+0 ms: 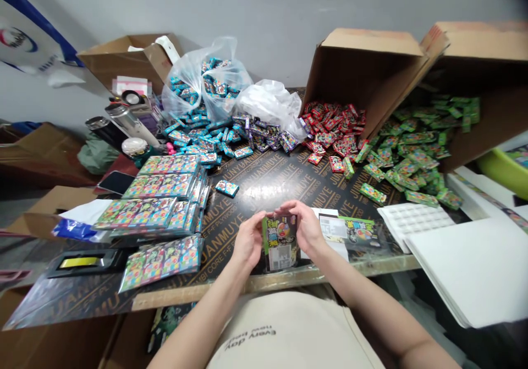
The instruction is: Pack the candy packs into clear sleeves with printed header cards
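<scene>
Near the table's front edge, my left hand [249, 241] and my right hand [309, 229] close in on a flat printed packet [281, 243] from its two sides. The packet is black and green with coloured lettering and a pale label; it looks wrapped in clear film. My fingertips meet over its far edge, where part of it is hidden. Just right of my right hand lies a similar black-green printed piece [361, 232], beside white paper [333, 229]. One small blue packet [226, 188] lies alone beyond my left hand.
Stacked packs of mixed packets [160, 185] stand at left. Along the back are blue packets [198, 132], purple packets [264, 132], red packets [334, 127] and green packets [412, 154], with tipped cardboard boxes [367, 64]. White sheets [474, 264] lie at right; steel flasks [127, 120] stand at left.
</scene>
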### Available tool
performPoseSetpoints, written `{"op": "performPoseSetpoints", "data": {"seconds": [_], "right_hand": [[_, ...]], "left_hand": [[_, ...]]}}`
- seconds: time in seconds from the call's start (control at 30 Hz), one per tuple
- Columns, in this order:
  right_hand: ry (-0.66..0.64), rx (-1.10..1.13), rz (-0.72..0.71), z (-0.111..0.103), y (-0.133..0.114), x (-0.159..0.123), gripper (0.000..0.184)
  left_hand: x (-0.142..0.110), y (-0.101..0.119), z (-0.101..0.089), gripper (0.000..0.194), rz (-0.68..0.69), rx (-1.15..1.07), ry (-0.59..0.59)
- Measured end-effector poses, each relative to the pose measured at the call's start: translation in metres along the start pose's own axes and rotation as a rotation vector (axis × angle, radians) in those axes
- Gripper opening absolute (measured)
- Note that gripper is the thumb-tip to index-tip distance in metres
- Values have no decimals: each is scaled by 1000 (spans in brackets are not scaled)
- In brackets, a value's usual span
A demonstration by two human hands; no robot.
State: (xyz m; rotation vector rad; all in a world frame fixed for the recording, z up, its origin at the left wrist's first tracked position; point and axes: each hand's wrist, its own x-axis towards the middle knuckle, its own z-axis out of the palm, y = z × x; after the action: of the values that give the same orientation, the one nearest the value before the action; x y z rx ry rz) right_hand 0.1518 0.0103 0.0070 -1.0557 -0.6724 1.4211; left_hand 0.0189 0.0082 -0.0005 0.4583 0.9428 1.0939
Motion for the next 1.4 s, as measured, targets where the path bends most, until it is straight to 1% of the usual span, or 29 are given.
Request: {"op": "performPoseSetpoints", "data": {"seconds": [0.03, 0.07, 0.1, 0.17, 0.23, 0.27, 0.3, 0.37, 0.47, 0.57, 0.63, 0.73, 0.8, 0.83, 0.93, 1.0, 1.03, 1.07, 1.1, 1.17, 1.2, 1.23, 1.27, 1.3, 1.37, 1.4], "right_hand": [[-23, -7, 1, -2, -3, -1, 12], [-38, -38, -16, -6, -5, -2, 11], [-43, -96, -55, -9, -7, -2, 12], [-44, -259, -184, -17, -10, -4, 14], [-83, -421, -317, -24, -13, -7, 14], [-113, -481, -366, -26, -14, -8, 13], [-136, -524, -398, -27, -15, -10, 13], [-147, -574, -397, -27, -18, -12, 14], [-140, -567, -301, -23, -23, -13, 16], [-189, -541, -239, -20, -27, -11, 16], [-220, -543, -231, -19, -28, -10, 16], [-250, -575, -243, -23, -28, -10, 17], [-265, -628, -282, -28, -28, -11, 18], [-279, -664, -323, -31, -28, -12, 17], [-358, -756, -523, -42, -27, -13, 14], [-409, -780, -628, -50, -25, -14, 18], [-415, -782, -643, -53, -22, -16, 20], [-402, -774, -626, -55, -17, -19, 25], [-373, -751, -578, -56, -11, -22, 32], [-335, -671, -402, -54, 6, -30, 52], [-335, -620, -299, -51, 16, -33, 59], [-344, -572, -206, -48, 26, -35, 60], [-351, -533, -143, -44, 34, -35, 57], [-341, -511, -118, -39, 41, -31, 50], [-276, -527, -167, -29, 47, -14, 37], [-269, -583, -209, -24, 47, 0, 33]], "left_hand": [[1, 7, 1, 16, -10, 65, -6], [1, 15, 1, 15, 13, 147, -8], [0, 22, 2, 15, 70, 245, -13], [-5, 35, 4, 14, 253, 466, -45], [-11, 43, 6, 11, 427, 674, -105], [-14, 46, 6, 10, 475, 748, -134], [-16, 48, 6, 10, 496, 794, -154], [-16, 50, 6, 10, 486, 818, -164], [-11, 52, 4, 14, 403, 826, -165], [-7, 54, 4, 15, 363, 867, -188], [-7, 55, 5, 13, 389, 904, -205], [-10, 55, 7, 11, 479, 972, -241], [-13, 56, 8, 11, 514, 999, -287], [-14, 57, 8, 11, 523, 1012, -315], [-20, 57, 8, 9, 569, 1074, -388], [-23, 55, 5, 9, 604, 1092, -409], [-24, 53, 4, 10, 614, 1086, -400], [-24, 51, 1, 10, 619, 1073, -379], [-24, 49, -2, 10, 626, 1056, -347], [-20, 46, -10, 8, 652, 1025, -257], [-18, 46, -14, 7, 662, 1007, -202], [-16, 48, -17, 6, 663, 994, -144], [-15, 52, -20, 5, 660, 989, -82], [-17, 58, -21, 5, 659, 996, -24], [-28, 76, -21, 11, 691, 1013, 70], [-39, 86, -20, 15, 715, 996, 95]]}}
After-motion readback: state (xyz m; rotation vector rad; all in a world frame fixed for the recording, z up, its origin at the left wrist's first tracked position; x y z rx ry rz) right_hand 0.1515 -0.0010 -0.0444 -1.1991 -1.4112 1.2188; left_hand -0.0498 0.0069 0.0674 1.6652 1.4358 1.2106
